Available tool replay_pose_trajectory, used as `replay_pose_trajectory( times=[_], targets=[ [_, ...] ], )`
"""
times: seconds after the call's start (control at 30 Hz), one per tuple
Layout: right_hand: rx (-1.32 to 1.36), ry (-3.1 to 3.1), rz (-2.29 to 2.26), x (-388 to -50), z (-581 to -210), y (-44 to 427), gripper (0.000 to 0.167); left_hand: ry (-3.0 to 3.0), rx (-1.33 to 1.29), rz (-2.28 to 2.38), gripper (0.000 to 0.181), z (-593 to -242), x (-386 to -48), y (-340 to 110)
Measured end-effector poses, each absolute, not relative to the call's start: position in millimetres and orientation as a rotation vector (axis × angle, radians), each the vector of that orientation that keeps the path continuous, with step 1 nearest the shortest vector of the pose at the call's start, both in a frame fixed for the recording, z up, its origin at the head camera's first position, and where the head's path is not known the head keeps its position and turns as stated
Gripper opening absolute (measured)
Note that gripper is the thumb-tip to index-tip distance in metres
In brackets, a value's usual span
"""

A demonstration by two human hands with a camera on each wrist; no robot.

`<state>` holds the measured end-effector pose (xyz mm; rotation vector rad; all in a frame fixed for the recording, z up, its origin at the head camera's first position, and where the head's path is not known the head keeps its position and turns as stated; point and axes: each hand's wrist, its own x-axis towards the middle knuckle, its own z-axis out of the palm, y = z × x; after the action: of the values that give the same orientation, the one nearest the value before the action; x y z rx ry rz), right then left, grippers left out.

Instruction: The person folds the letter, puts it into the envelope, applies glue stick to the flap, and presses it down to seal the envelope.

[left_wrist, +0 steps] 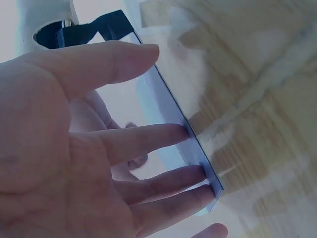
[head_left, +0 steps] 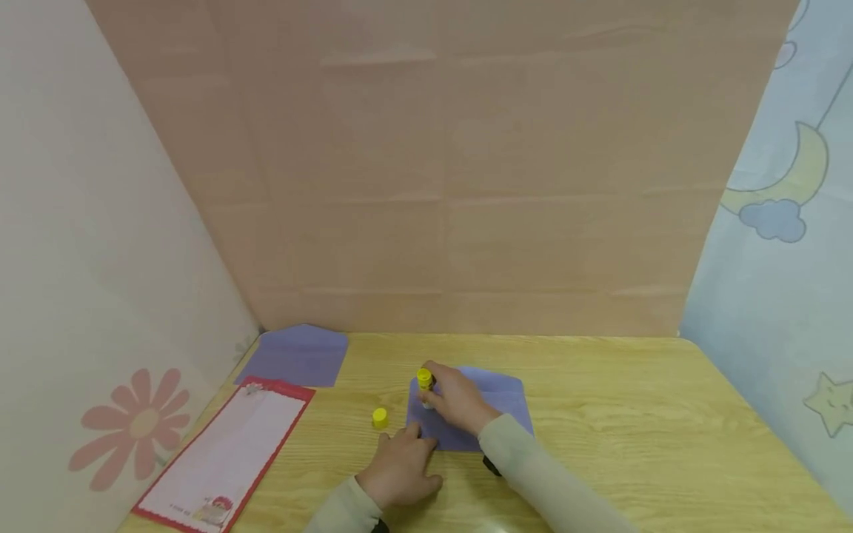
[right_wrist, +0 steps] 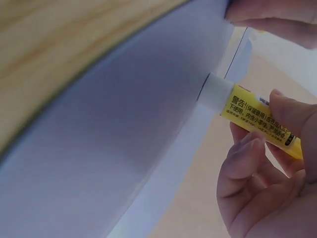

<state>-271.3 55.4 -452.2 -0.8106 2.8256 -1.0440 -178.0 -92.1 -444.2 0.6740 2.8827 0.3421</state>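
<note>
A purple envelope (head_left: 460, 437) lies on the table with its flap at the far side. My right hand (head_left: 460, 400) grips a yellow glue stick (head_left: 425, 380) between thumb and fingers. In the right wrist view the white end of the glue stick (right_wrist: 217, 92) touches the envelope (right_wrist: 114, 134) near its flap. My left hand (head_left: 400, 465) has its fingers extended, and the fingertips rest on the envelope's near left edge. The left wrist view shows those fingers (left_wrist: 148, 141) against the purple edge. A yellow cap (head_left: 380, 418) stands left of the envelope.
A second purple envelope (head_left: 296, 357) lies at the table's far left corner. In front of it is a white sheet with a red border (head_left: 226, 451). Bare wood (head_left: 640, 414) extends to the right. A brown panel (head_left: 440, 185) rises behind the table.
</note>
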Motion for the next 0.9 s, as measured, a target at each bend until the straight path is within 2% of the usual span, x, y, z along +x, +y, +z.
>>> replay_pose_trajectory(
  times=[0.23,0.57,0.9],
  targets=[
    [-0.796,2.884,-0.992,-264.6,-451.2,78.4,0.018,2.907,0.696,0.351,0.045,-443.3,-175.7,-90.7],
    [-0.804,2.975,-0.939,-253.1,-449.5,109.0,0.016,2.896,0.656,0.339,0.053,-447.3,-178.2,-90.7],
    [-0.624,3.002,-0.965,-249.0,-451.3,134.5,0.021,2.887,0.656,0.336,0.051,-449.5,-179.0,-92.5]
  ],
)
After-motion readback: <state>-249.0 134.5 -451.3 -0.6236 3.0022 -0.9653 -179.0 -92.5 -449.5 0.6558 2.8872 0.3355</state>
